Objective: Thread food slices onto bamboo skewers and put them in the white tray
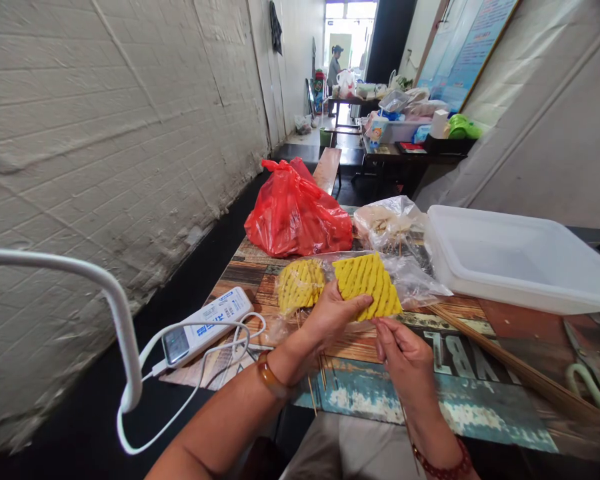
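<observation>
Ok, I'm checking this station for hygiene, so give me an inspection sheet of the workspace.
Surface: table, worn printed top, crowded.
Job's things: yellow ridged piece; more in a clear bag; loose skewers.
Clutter: red bag, white tub, scissors.
Hands: left hand holds the piece; right hand pinched shut at its lower edge.
Cables: white cable from a white device, hanging off the table edge.
Surroundings: brick wall; a person far down the corridor.
</observation>
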Demonstrator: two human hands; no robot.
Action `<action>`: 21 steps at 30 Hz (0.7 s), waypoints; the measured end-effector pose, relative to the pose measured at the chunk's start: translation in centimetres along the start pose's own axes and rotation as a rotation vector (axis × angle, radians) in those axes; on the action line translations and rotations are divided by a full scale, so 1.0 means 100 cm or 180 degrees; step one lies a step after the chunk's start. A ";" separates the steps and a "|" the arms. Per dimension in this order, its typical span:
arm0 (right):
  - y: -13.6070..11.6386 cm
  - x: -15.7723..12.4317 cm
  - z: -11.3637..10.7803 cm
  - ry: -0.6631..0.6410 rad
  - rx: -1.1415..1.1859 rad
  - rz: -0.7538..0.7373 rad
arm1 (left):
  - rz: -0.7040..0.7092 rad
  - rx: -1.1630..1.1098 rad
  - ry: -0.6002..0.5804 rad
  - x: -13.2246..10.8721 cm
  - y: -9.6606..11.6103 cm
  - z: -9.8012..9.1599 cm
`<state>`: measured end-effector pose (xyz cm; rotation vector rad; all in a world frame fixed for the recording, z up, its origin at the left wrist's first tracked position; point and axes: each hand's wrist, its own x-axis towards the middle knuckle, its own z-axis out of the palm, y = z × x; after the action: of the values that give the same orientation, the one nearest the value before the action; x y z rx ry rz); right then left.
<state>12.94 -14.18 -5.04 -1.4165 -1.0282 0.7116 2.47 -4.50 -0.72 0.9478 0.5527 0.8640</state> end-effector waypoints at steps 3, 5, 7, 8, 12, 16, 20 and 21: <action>0.004 -0.001 0.000 0.0045 0.0037 -0.0047 | 0.0039 -0.0082 -0.0038 0.000 0.001 0.000; 0.005 -0.001 0.000 0.0056 0.0053 -0.0066 | 0.0055 -0.0113 -0.0048 0.000 0.002 0.001; 0.006 -0.001 0.000 0.0011 0.0052 -0.0059 | 0.0063 -0.0105 -0.0063 0.000 0.003 0.000; 0.006 -0.001 0.000 -0.0021 0.0047 -0.0051 | 0.0069 -0.0085 -0.0064 0.000 0.003 0.000; 0.003 -0.001 -0.001 -0.0069 0.0005 -0.0032 | 0.0108 0.0051 -0.0072 0.000 0.001 -0.001; -0.002 0.000 -0.002 -0.0074 -0.0073 0.0122 | 0.0062 0.0247 -0.0127 -0.001 0.000 -0.002; -0.002 0.000 -0.002 -0.0117 0.0003 0.0198 | -0.0023 0.0434 -0.0162 -0.001 0.002 -0.002; -0.001 0.000 -0.002 -0.0121 0.0053 0.0220 | -0.0025 0.0460 -0.0159 -0.001 0.002 -0.002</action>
<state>13.06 -14.23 -4.89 -1.4345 -1.0044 0.7986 2.22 -4.41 -0.67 1.0952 0.5813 0.7989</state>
